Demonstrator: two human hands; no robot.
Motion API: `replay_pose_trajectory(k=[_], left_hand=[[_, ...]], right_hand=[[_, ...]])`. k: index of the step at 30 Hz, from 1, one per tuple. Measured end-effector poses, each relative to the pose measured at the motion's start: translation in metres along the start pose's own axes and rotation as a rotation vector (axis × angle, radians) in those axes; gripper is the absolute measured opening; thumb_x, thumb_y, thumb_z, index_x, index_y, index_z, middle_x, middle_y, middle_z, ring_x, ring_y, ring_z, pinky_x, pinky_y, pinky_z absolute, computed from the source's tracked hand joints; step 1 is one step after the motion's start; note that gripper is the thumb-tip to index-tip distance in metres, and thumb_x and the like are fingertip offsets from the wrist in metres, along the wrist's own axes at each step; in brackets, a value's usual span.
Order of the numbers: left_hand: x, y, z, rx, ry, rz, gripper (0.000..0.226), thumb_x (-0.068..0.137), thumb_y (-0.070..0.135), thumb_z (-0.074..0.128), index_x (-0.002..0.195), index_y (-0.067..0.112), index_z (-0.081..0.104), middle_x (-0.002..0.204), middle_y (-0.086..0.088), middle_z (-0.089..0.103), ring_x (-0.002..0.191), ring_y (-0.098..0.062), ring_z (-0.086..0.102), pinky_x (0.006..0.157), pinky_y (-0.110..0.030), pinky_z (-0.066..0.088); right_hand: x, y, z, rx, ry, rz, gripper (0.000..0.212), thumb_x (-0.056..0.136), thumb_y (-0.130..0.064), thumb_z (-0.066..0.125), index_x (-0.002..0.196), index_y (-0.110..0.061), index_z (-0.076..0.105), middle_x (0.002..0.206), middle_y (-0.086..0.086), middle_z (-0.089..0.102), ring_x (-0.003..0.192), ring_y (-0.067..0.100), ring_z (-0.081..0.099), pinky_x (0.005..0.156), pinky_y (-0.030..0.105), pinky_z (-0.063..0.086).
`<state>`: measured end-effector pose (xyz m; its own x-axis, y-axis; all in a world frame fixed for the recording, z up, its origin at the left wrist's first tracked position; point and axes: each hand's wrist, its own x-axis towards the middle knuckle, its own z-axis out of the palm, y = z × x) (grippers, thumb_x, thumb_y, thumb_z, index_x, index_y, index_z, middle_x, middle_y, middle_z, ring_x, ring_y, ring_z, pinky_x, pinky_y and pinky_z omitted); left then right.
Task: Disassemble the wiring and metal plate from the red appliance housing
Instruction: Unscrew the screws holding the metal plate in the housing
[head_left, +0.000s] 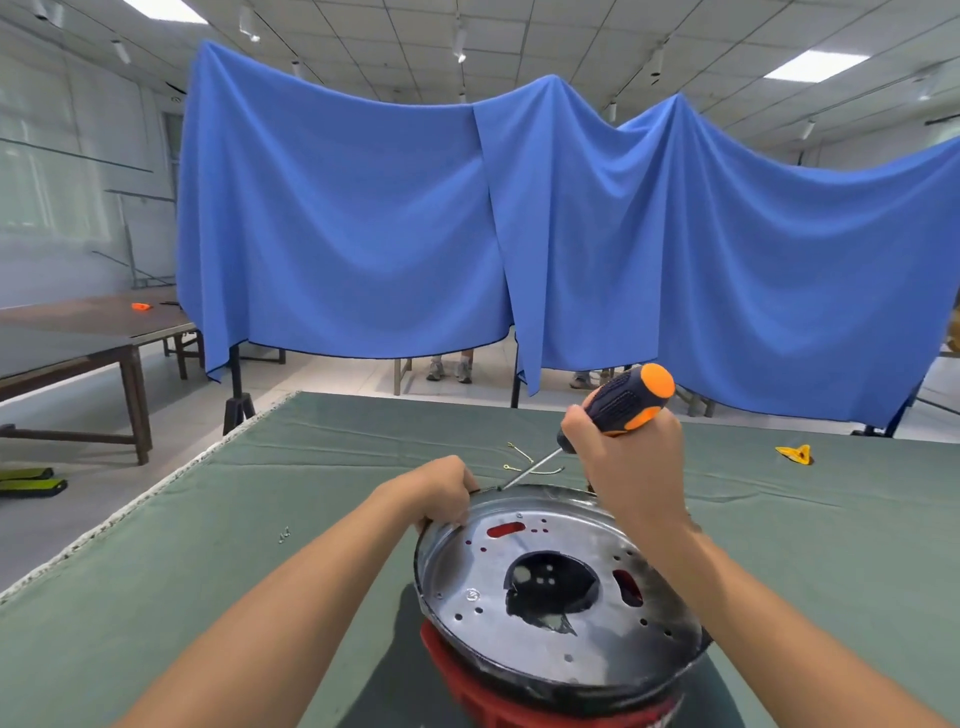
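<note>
The red housing (519, 696) with its metal plate (550, 577) sits on the table (260, 519) below your hands. Your left hand (441, 491) grips the plate's far rim; your right hand (631, 462) grasps the screwdriver (618, 402), tip at that rim.

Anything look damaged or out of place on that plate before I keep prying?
Yes. The metal plate has a ragged central hole, its edge torn rather than cleanly cut, and dark smudges toward the right rim. Small loose screws lie on the green cloth to the left, easy to lose.
</note>
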<state>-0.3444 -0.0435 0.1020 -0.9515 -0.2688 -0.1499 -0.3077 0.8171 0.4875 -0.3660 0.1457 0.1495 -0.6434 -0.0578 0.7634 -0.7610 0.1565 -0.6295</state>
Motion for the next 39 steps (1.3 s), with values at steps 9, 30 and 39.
replay_pose_trajectory(k=[9, 30, 39], left_hand=[[0.002, 0.003, -0.019, 0.117, 0.020, 0.012, 0.019, 0.078, -0.003, 0.054, 0.086, 0.009, 0.067, 0.072, -0.005, 0.054, 0.064, -0.025, 0.046, 0.051, -0.026, 0.044], [-0.010, -0.007, 0.029, 0.445, 0.639, 0.242, 0.017, 0.081, 0.006, 0.055, 0.097, 0.013, 0.059, 0.101, -0.002, 0.054, 0.097, -0.024, 0.050, 0.067, -0.031, 0.038], [-0.009, -0.014, 0.045, 0.115, 0.527, 0.120, 0.015, 0.087, 0.019, 0.054, 0.096, 0.021, 0.065, 0.105, 0.001, 0.059, 0.100, -0.023, 0.057, 0.074, -0.030, 0.038]], right_hand=[[0.015, -0.001, -0.001, 0.109, 0.072, 0.051, 0.028, 0.063, -0.027, 0.058, 0.059, 0.001, 0.052, 0.046, 0.012, 0.051, 0.045, 0.026, 0.047, 0.048, 0.036, 0.044], [0.006, 0.007, 0.027, -0.019, 0.026, -0.017, 0.022, 0.061, -0.023, 0.055, 0.050, -0.014, 0.039, 0.039, -0.002, 0.040, 0.044, 0.012, 0.037, 0.042, 0.017, 0.032], [0.007, 0.000, 0.036, -0.066, 0.018, -0.056, 0.022, 0.061, -0.023, 0.054, 0.050, -0.014, 0.037, 0.042, 0.001, 0.038, 0.044, 0.014, 0.030, 0.042, 0.022, 0.030]])
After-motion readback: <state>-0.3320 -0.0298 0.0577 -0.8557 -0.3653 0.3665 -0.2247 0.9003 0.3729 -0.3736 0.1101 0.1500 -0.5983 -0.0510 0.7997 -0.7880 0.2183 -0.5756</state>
